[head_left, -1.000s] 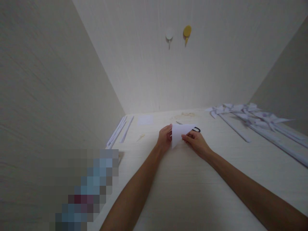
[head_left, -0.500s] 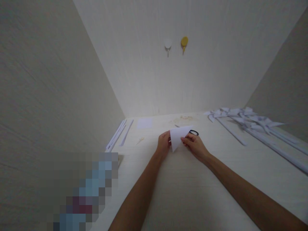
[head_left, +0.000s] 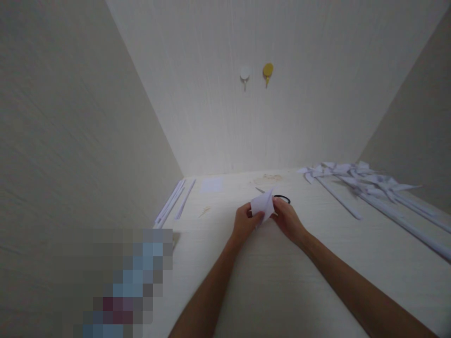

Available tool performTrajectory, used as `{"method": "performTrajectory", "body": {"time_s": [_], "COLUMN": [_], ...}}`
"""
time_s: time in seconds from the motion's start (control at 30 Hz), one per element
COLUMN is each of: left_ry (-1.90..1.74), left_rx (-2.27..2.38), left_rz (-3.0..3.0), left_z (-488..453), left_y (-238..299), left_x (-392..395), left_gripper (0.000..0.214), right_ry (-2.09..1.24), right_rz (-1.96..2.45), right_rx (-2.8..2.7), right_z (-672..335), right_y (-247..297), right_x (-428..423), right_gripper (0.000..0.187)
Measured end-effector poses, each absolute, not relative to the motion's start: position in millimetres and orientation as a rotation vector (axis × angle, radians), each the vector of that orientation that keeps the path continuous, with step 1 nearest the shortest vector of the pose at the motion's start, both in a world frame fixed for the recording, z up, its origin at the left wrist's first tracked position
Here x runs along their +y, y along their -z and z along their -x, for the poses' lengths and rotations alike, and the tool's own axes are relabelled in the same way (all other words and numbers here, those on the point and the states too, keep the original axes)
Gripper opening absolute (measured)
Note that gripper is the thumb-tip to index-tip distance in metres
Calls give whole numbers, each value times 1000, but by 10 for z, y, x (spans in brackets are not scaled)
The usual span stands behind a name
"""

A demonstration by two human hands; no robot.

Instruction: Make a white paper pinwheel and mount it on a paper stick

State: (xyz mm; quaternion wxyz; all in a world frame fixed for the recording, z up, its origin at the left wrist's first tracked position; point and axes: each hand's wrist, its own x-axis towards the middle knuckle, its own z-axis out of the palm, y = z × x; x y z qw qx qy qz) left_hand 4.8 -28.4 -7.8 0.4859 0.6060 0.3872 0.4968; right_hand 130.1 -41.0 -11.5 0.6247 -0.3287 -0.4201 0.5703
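Note:
A small white sheet of paper (head_left: 261,203), partly folded over with a pointed upper corner, is held between both hands above the table. My left hand (head_left: 245,221) grips its left and lower edge, thumb on the front face. On the right edge, my right hand (head_left: 284,215) pinches the paper; some of its fingers are hidden behind. Just beyond the hands lie scissors (head_left: 283,197) with a black handle, their blade tip showing left of the paper and the middle covered by it.
Several rolled paper sticks (head_left: 171,202) and a flat white sheet (head_left: 212,184) lie at the left. Paper pinwheel-like shapes on long sticks (head_left: 382,188) fill the right side. Toothpick-like bits (head_left: 205,211) lie left of centre. A back wall carries white (head_left: 244,73) and yellow (head_left: 268,70) hooks.
The paper has been folded over and looks smaller. My left thumb has come onto its front, and my right hand has shifted to the paper's right edge. More of the scissors shows.

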Motion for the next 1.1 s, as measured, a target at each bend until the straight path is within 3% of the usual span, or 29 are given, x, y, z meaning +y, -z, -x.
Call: {"method": "performTrajectory", "body": {"time_s": [0.13,0.3,0.63,1.1], "left_ry": [-1258,-1317,-1265,-1319], "left_rx": [1020,1114,1190,830], "left_rz": [-1578,-1609,-1373,-947], "left_z": [-36,0,55,22], "left_y": [75,28,25,40], "left_x": [-277,-285,-257,-200], "left_gripper": [17,9,29,27], "right_ry": [-1322,-1404,-1421,-1480], "right_rz": [744,729,757,719], "right_rx": [-919,-867,-896,-648], "right_z": [-1301,-1299,-1280,-1281], "right_y": [115,81,133,85], "right_x": [-411,-431,-422,-419], "right_gripper": [11,20,28,14]}}
